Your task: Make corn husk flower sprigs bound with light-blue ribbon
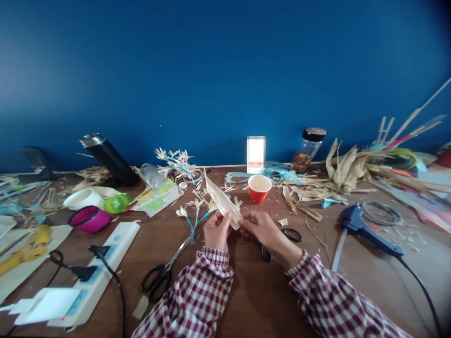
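Note:
A pale, pointed strip of dried husk [222, 203] is held up over the brown table, its tip pointing up and to the left. My left hand [217, 230] pinches its lower part between thumb and fingers. At the lower right end, the fingers of my right hand [260, 229] are closed on the same strip. Just behind my hands stands a red paper cup [260, 189] with a white inside. Left of my left hand lie husk flowers on blue stems [192, 224], beside black-handled scissors [162, 277]. Another black-handled pair [291, 234] is partly hidden by my right hand.
A white power strip [102, 277] with plugs lies at the left, near a yellow glue gun [33, 246]. To the right are a blue glue gun [373, 234] and husks [347, 169]. A black flask [111, 159] and a glass jar [308, 149] stand tilted by the wall.

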The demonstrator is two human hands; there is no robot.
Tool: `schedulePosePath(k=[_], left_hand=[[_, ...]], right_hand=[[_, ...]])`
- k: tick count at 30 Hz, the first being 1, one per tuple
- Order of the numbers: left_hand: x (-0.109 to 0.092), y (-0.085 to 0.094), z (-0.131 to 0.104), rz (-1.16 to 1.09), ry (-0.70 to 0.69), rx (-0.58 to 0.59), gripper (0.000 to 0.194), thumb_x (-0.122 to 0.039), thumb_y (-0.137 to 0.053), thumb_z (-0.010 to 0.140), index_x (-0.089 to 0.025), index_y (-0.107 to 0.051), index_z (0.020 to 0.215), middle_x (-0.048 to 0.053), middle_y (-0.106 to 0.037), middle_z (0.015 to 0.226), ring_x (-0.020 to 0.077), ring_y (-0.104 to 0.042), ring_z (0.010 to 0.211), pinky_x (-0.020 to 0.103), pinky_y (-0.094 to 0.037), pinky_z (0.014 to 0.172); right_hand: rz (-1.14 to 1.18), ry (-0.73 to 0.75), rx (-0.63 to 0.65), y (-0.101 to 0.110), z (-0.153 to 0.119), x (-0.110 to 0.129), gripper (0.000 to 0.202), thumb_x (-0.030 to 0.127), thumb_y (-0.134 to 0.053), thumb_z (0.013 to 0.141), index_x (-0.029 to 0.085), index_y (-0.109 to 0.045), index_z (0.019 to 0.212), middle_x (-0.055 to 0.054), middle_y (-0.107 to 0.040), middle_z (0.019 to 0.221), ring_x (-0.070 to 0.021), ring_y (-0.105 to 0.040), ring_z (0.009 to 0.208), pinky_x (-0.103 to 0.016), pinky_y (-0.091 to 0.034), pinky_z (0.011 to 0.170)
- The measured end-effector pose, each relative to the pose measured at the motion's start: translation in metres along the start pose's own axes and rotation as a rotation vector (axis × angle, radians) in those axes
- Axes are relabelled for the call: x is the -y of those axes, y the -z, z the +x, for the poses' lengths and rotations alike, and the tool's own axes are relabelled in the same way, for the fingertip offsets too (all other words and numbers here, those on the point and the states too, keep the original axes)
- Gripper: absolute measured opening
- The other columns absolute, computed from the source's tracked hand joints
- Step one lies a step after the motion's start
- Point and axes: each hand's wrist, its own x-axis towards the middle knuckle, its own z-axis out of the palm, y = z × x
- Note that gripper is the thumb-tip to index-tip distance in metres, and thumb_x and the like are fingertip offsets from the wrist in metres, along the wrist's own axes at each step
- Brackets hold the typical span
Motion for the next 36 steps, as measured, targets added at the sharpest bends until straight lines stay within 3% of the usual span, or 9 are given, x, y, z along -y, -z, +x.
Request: schedulePosePath(k=[8,19,29,32,34,36], left_hand=[[-0.008,-0.005,-0.006,-0.079,0.052,-0.001,0.040,-0.028,-0.086,0.038,-0.011,-0.062,0.065,0.002,-0.067,0.058,0.0122,-0.061,0.051,0.024,-0.051,0.050],[-0.007,-0.002,-0.005,-0.019,0.037,0.008,0.040,-0.032,-0.085,0.042,-0.011,-0.060,0.066,0.001,-0.064,0.053,0.0110,-0.057,0.046,0.022,-0.045,0.045],[-0.008,-0.002,-0.004,-0.014,0.035,0.007,0.039,-0.031,-0.084,0.041,-0.013,-0.058,0.064,0.000,-0.063,0.051,0.0117,-0.057,0.046,0.023,-0.045,0.047],[-0.014,-0.004,-0.003,-0.031,0.022,-0.036,0.034,-0.026,-0.082,0.044,-0.013,-0.059,0.064,0.001,-0.063,0.052,0.0125,-0.058,0.046,0.024,-0.046,0.046],[-0.019,-0.002,-0.001,-0.027,-0.029,-0.107,0.029,-0.023,-0.080,0.048,-0.013,-0.059,0.065,0.001,-0.064,0.054,0.0123,-0.058,0.048,0.023,-0.046,0.046],[-0.022,0.001,0.002,-0.016,-0.090,-0.172,0.025,-0.021,-0.077,0.050,-0.013,-0.059,0.065,-0.001,-0.062,0.054,0.0111,-0.057,0.048,0.022,-0.046,0.046]], right_hand=[[0.055,0.012,-0.020,-0.005,0.000,0.001,0.029,0.040,-0.072,0.067,0.017,-0.057,0.075,0.003,-0.061,0.056,-0.0094,-0.055,0.049,-0.021,-0.044,0.049],[0.063,0.024,-0.011,-0.008,0.000,-0.001,0.033,0.042,-0.073,0.064,0.017,-0.054,0.076,0.003,-0.061,0.057,-0.0104,-0.057,0.051,-0.022,-0.045,0.051],[-0.041,0.075,0.036,-0.011,-0.001,0.000,0.024,0.038,-0.065,0.074,0.016,-0.054,0.078,0.001,-0.062,0.061,-0.0124,-0.059,0.055,-0.024,-0.046,0.054],[-0.278,0.226,0.021,0.000,-0.009,0.016,0.018,0.031,-0.063,0.078,0.016,-0.058,0.088,-0.005,-0.068,0.080,-0.0159,-0.064,0.073,-0.026,-0.048,0.066],[-0.666,0.350,-0.120,0.010,-0.022,0.031,0.014,0.027,-0.056,0.084,0.017,-0.059,0.093,-0.007,-0.068,0.089,-0.0178,-0.064,0.081,-0.028,-0.047,0.072],[-1.134,0.337,-0.271,0.020,-0.039,0.043,0.012,0.022,-0.049,0.088,0.018,-0.060,0.090,-0.008,-0.067,0.087,-0.0208,-0.064,0.081,-0.030,-0.046,0.069]])
